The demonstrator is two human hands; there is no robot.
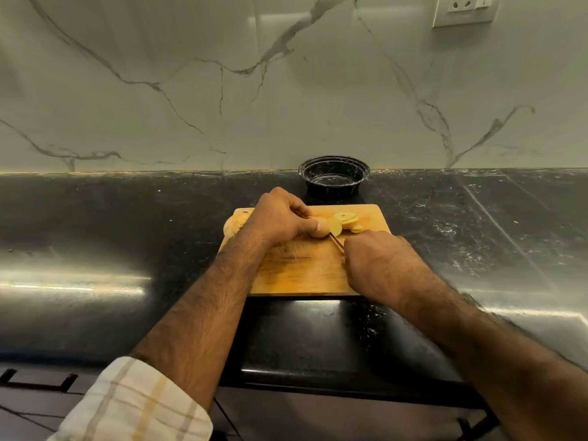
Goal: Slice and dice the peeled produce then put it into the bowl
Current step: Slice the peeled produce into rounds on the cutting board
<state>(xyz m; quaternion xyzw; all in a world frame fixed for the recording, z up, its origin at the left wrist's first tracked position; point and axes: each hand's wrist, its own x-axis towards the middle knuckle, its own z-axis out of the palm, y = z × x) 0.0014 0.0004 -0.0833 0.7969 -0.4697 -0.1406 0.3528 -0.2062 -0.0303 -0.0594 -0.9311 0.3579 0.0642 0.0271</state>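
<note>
White marble-veined wall behind, glossy black stone counter below it. We note a rectangular light wooden cutting board lying on the counter, its near edge close to the counter's front lip. On the board's far half sits the peeled pale-yellow potato, long axis running roughly left to right, cut face toward the right. Left hand curls over it, fingers gripping the uncut end. Right hand is closed round a handle we cannot see; the thin knife blade runs from it away and to the left, meeting the potato's cut face. Round yellow slices lie just right of the blade, overlapping. A round black plastic bowl stands beyond the board's far edge, against the wall. Another potato rests at the board's far left corner. Bare counter opens wide to either side.
</note>
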